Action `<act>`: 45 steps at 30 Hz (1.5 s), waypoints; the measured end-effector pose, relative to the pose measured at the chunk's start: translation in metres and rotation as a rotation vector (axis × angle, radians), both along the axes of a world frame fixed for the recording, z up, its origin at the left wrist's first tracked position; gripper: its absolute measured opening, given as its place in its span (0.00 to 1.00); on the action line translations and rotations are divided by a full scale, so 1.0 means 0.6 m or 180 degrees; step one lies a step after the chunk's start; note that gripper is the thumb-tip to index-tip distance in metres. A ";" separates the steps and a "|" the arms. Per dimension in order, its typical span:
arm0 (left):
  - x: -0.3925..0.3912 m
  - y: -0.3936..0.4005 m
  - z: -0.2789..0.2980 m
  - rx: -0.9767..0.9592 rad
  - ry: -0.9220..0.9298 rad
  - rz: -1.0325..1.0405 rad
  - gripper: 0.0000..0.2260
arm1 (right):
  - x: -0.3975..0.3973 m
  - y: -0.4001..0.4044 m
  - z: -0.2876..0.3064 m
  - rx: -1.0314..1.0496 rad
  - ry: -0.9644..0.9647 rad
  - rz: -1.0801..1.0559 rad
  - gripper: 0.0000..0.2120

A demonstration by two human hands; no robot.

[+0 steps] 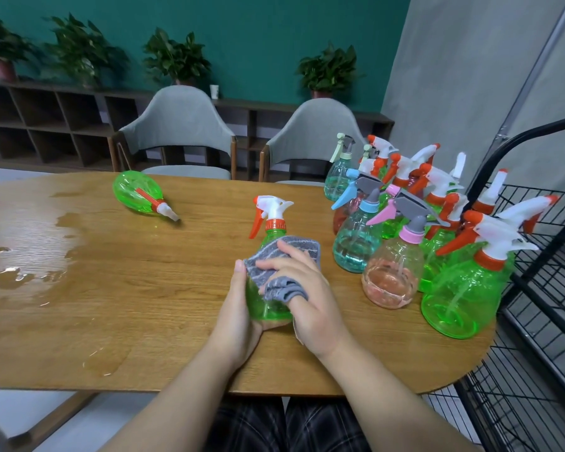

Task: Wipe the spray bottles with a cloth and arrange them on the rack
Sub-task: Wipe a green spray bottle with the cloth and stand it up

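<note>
A green spray bottle (268, 298) with a white and orange trigger head stands upright at the centre of the frame, on the near part of the wooden table (144, 288). The left hand (238, 318) wraps its lower body from the left side, thumb up along the bottle wall and the palm cupping under its base. The right hand (307, 295) lies over the bottle's front and right side, fingers curled around a grey striped cloth (274, 256) that it presses against the bottle's shoulder; a fold of the cloth bunches out between the fingers lower down. The trigger head rises free above both hands, its orange lever pointing to the left of the frame.

In the upper left of the table a second green bottle (137, 194) lies on its side, well apart from the hands, with only an orange and white cap on its neck. Pools of water (20, 269) shine on the left part of the table.

At centre right a crowd of spray bottles (405, 230) stands close together: green, teal and pink bodies with orange, blue, pink and grey triggers. Just beside them, at the right edge of the frame, is a black wire rack (542, 288). Two grey chairs (177, 132) stand behind the table, with potted plants (173, 57) on a low shelf before a green wall.
</note>
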State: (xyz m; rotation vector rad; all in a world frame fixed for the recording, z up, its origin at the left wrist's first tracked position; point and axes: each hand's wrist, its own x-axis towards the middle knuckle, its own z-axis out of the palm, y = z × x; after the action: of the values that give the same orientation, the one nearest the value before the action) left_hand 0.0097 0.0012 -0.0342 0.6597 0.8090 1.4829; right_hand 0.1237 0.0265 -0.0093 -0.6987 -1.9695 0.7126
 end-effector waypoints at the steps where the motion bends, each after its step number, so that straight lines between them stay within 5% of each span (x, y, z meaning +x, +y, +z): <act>1: 0.000 -0.001 0.002 -0.0008 0.0012 -0.0025 0.29 | 0.001 -0.002 -0.001 0.0018 -0.0033 0.0054 0.22; 14: -0.008 0.002 -0.005 -0.0119 0.0012 0.0499 0.46 | 0.022 -0.024 -0.017 -0.0011 0.0485 0.0369 0.15; 16: -0.008 0.004 -0.009 -0.0109 -0.0081 0.0511 0.45 | 0.026 -0.029 -0.014 -0.0499 0.0972 0.0454 0.12; 20: -0.010 0.003 -0.006 -0.0143 -0.0234 0.0263 0.52 | 0.028 -0.023 0.011 -0.2566 0.3161 -0.0033 0.14; 22: -0.010 0.001 -0.008 -0.0135 -0.0181 0.0144 0.49 | 0.031 -0.011 0.027 -0.3094 0.3704 -0.0235 0.14; 26: -0.007 -0.001 -0.007 -0.0087 -0.0178 0.0165 0.30 | 0.016 -0.003 0.056 -0.2862 0.3110 -0.0379 0.08; 29: -0.002 -0.003 -0.003 -0.0029 -0.0077 0.0264 0.23 | -0.004 0.002 0.069 -0.2142 0.2087 -0.0468 0.05; 34: 0.002 0.001 -0.002 -0.0015 0.0002 0.0298 0.22 | -0.017 0.006 0.044 -0.0391 -0.0039 -0.0365 0.24; 45: -0.001 -0.002 0.000 0.0027 -0.0095 -0.0022 0.29 | 0.000 -0.001 0.003 0.0173 0.0036 0.0066 0.23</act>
State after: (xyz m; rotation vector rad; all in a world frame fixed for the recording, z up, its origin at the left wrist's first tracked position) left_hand 0.0089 -0.0002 -0.0342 0.6447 0.7772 1.4872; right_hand 0.1240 0.0258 -0.0073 -0.6409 -1.9809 0.6715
